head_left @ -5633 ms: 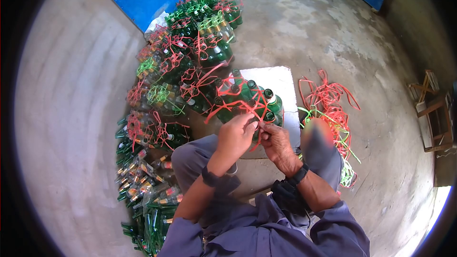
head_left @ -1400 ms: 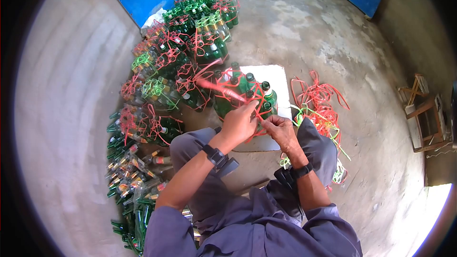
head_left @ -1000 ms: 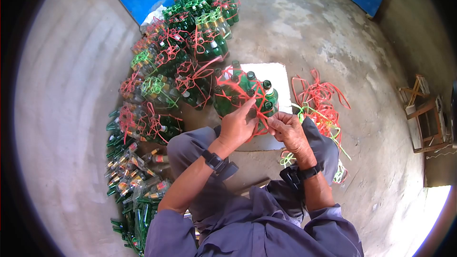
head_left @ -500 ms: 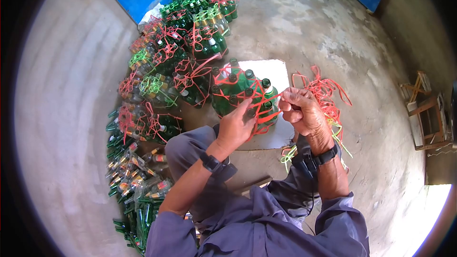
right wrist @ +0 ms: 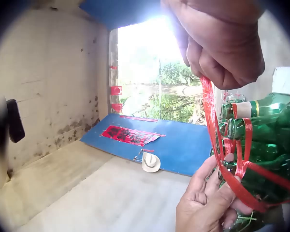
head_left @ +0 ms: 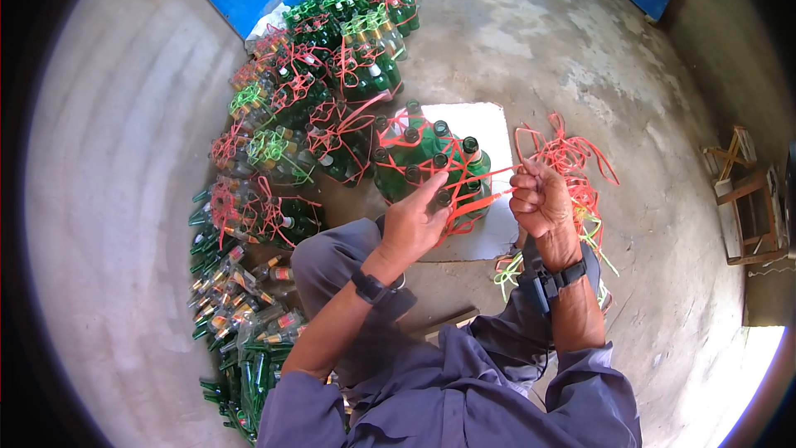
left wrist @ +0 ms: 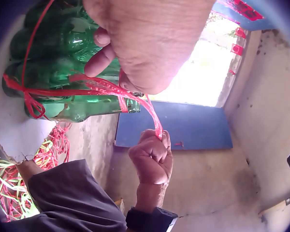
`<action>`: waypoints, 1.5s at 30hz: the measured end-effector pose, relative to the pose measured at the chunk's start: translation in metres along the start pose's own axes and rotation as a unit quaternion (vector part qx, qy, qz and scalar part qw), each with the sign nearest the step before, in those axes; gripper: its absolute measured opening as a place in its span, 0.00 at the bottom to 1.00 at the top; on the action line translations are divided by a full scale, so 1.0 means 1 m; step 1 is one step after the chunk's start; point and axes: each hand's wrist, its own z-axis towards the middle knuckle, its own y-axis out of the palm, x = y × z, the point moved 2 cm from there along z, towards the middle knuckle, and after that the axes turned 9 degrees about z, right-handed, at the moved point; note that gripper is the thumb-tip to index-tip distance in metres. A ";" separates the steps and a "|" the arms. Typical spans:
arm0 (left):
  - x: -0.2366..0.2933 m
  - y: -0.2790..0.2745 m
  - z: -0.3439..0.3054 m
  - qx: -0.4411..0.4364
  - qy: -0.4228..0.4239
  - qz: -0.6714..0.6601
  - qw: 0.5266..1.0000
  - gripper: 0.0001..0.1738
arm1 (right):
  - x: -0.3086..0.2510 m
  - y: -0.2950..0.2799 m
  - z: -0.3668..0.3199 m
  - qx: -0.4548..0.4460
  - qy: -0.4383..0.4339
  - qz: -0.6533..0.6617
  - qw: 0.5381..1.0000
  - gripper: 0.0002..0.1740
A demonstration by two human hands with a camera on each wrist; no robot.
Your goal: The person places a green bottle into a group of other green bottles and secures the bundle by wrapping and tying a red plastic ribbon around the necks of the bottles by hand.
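Note:
A cluster of upright green glass bottles [head_left: 387, 176] stands bound together by red plastic strap [head_left: 452, 148] woven around the necks. My left hand [head_left: 412, 226] is at the near side of the cluster, thumb and fingers around a strapped bottle neck [right wrist: 230, 169]. My right hand [head_left: 543, 201] is curled into a fist to the right of the bottles, gripping red strap ends. Two lengths stretch from the necks to this fist. In the left wrist view the strap [left wrist: 152, 112] rises over a bottle to the right hand [left wrist: 152, 157]. The held strap ends are hidden inside the fist.
Under the bottles is a white board [head_left: 502, 228]. Loose red strap [head_left: 572, 153] and light green strap [head_left: 508, 272] lie at the right. Strapped bottle bundles [head_left: 332, 129] line the left, with loose bottles [head_left: 240, 282] nearer. A wooden stool [head_left: 750, 207] is far right.
My right hand has moved from close beside the bottle necks outward to the right, drawing the strap out into two stretched lengths. The left hand has stayed at the bottles.

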 end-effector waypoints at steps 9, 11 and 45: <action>0.011 -0.004 0.004 -0.007 0.013 0.122 0.992 0.23 | 0.012 -0.014 -0.038 0.093 -0.055 -0.153 0.982 0.19; 0.008 -0.001 0.004 -0.006 0.005 0.117 0.993 0.23 | 0.015 -0.011 -0.041 0.128 -0.085 -0.284 0.947 0.21; 0.023 -0.015 0.059 -0.406 -0.175 -0.131 0.888 0.41 | 0.114 -0.094 0.065 0.233 -0.122 -0.562 0.784 0.31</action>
